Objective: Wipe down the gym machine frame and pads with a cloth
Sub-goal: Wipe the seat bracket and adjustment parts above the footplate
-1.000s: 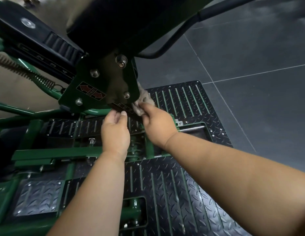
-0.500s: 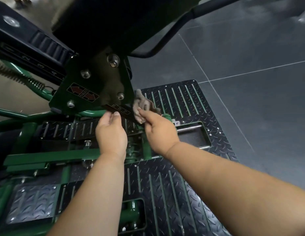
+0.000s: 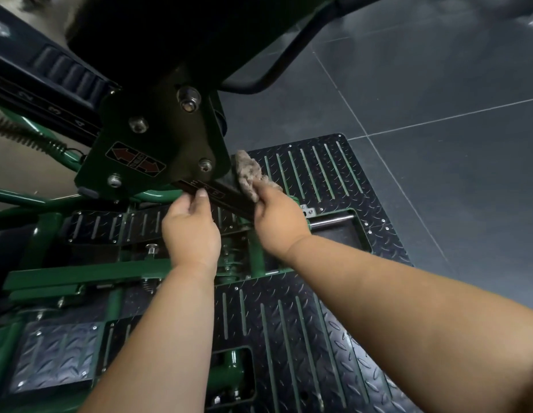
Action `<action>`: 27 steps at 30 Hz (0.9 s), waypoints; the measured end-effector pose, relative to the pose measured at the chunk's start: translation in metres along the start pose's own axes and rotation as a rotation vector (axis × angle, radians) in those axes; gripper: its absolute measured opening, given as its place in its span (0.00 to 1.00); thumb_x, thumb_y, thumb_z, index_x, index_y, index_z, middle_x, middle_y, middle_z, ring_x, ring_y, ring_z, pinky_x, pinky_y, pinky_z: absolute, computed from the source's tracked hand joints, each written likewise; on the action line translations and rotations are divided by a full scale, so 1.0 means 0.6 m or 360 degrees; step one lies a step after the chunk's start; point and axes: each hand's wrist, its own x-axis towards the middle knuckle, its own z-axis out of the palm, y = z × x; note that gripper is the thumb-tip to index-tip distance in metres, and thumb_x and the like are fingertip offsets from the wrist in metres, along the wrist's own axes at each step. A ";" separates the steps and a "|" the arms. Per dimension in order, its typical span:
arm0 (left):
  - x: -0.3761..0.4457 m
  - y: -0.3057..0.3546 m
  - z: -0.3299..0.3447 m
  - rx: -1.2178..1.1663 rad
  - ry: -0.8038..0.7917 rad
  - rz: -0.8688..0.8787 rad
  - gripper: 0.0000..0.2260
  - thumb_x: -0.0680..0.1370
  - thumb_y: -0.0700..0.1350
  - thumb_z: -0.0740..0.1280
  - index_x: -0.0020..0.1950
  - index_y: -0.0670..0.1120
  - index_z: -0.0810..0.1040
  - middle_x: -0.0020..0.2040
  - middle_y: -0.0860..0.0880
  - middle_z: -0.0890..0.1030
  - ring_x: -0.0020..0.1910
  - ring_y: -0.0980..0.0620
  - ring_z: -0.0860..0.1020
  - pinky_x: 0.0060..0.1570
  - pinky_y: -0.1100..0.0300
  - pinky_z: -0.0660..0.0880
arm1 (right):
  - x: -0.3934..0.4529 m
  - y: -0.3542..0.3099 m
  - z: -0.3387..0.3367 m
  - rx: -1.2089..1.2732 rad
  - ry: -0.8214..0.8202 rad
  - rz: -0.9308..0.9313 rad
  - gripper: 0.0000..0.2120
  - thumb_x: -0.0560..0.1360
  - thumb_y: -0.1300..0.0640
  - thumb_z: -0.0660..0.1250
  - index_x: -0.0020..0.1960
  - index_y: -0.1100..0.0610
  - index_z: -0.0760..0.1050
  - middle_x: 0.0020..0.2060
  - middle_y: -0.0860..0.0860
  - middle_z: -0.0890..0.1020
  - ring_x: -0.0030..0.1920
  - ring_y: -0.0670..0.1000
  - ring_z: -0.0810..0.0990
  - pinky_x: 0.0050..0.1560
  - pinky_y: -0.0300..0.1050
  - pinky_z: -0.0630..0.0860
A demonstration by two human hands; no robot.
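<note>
A dark green bracket plate [image 3: 158, 144] with bolts and a red arrow label hangs under a black seat pad [image 3: 185, 34]. A black numbered bar [image 3: 226, 193] runs out from beneath the plate. My left hand [image 3: 192, 231] grips the lower edge of that bar, thumb on its face. My right hand [image 3: 278, 220] pinches a crumpled grey-brown cloth [image 3: 249, 174] and presses it against the bar just right of the plate. Green frame tubes [image 3: 80, 274] lie below the hands.
A black diamond-plate footboard [image 3: 319, 180] with green slots spreads under and beyond my hands. A coiled spring [image 3: 27, 137] sits at the left. A black tubular handle [image 3: 277, 70] curves off the seat. Grey tiled floor [image 3: 438, 84] lies to the right.
My right hand has slid the cloth outward and down along the black bar, away from the bracket plate. My left hand keeps its hold on the bar's edge.
</note>
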 end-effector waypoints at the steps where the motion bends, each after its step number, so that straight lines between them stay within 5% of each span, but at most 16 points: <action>1: 0.000 0.000 0.001 -0.0023 0.0006 -0.0014 0.17 0.84 0.53 0.67 0.70 0.47 0.80 0.57 0.58 0.83 0.59 0.61 0.80 0.61 0.64 0.72 | 0.003 -0.003 -0.001 0.0024 0.0009 0.0018 0.24 0.85 0.59 0.57 0.79 0.46 0.69 0.68 0.53 0.81 0.62 0.57 0.82 0.64 0.48 0.76; 4: 0.004 -0.005 0.000 -0.0016 0.0018 -0.0048 0.05 0.85 0.49 0.67 0.55 0.54 0.83 0.44 0.64 0.84 0.44 0.72 0.80 0.46 0.75 0.71 | 0.011 -0.042 0.006 0.0154 0.0038 -0.0273 0.23 0.84 0.60 0.58 0.77 0.48 0.73 0.67 0.53 0.82 0.64 0.56 0.80 0.65 0.43 0.73; 6: 0.005 -0.004 -0.004 0.0048 0.0018 -0.0005 0.07 0.85 0.49 0.66 0.51 0.54 0.83 0.40 0.64 0.85 0.39 0.70 0.80 0.43 0.75 0.71 | 0.010 -0.041 0.003 0.0180 -0.0026 -0.0337 0.23 0.84 0.60 0.59 0.77 0.48 0.73 0.65 0.54 0.83 0.63 0.56 0.81 0.64 0.42 0.73; 10: 0.006 -0.004 -0.005 0.0036 0.0024 -0.0012 0.13 0.85 0.53 0.67 0.66 0.51 0.83 0.55 0.57 0.85 0.53 0.60 0.81 0.56 0.64 0.74 | 0.030 0.031 -0.010 -0.0492 0.0016 -0.0284 0.24 0.81 0.61 0.59 0.75 0.48 0.74 0.64 0.53 0.84 0.69 0.58 0.77 0.72 0.50 0.65; 15: 0.008 -0.008 -0.001 0.0065 0.0051 0.0021 0.12 0.85 0.52 0.66 0.64 0.50 0.83 0.52 0.60 0.84 0.52 0.66 0.80 0.49 0.72 0.71 | 0.064 0.025 -0.026 -0.0586 -0.0005 -0.0458 0.25 0.78 0.59 0.62 0.72 0.43 0.77 0.70 0.52 0.80 0.77 0.56 0.69 0.78 0.56 0.55; 18: 0.010 -0.009 -0.003 0.0094 0.0041 0.0025 0.10 0.85 0.53 0.66 0.62 0.52 0.83 0.49 0.62 0.83 0.50 0.66 0.79 0.47 0.72 0.70 | 0.110 0.041 -0.054 -0.0657 -0.0226 -0.0117 0.21 0.81 0.56 0.60 0.71 0.43 0.77 0.65 0.52 0.83 0.69 0.57 0.77 0.69 0.51 0.69; 21: 0.011 -0.011 -0.006 0.0131 0.0029 0.0050 0.12 0.85 0.54 0.65 0.60 0.49 0.84 0.52 0.55 0.86 0.49 0.58 0.81 0.51 0.65 0.73 | 0.144 0.027 -0.071 -0.0352 -0.0439 0.0052 0.16 0.81 0.60 0.59 0.61 0.54 0.83 0.56 0.56 0.85 0.55 0.58 0.83 0.59 0.51 0.79; 24: 0.012 -0.010 -0.006 0.0109 0.0021 0.0032 0.09 0.85 0.53 0.66 0.56 0.53 0.84 0.51 0.57 0.85 0.51 0.61 0.81 0.51 0.67 0.72 | 0.115 0.036 -0.073 -0.0220 -0.0349 -0.0001 0.15 0.82 0.57 0.60 0.61 0.55 0.83 0.55 0.50 0.86 0.53 0.54 0.83 0.57 0.45 0.78; 27: 0.014 -0.009 -0.004 0.0136 0.0032 0.0044 0.08 0.85 0.52 0.66 0.46 0.59 0.82 0.45 0.63 0.84 0.48 0.66 0.80 0.48 0.69 0.71 | 0.058 0.056 -0.057 -0.0497 -0.0152 -0.0402 0.17 0.80 0.57 0.61 0.65 0.53 0.83 0.57 0.51 0.86 0.56 0.55 0.83 0.57 0.43 0.75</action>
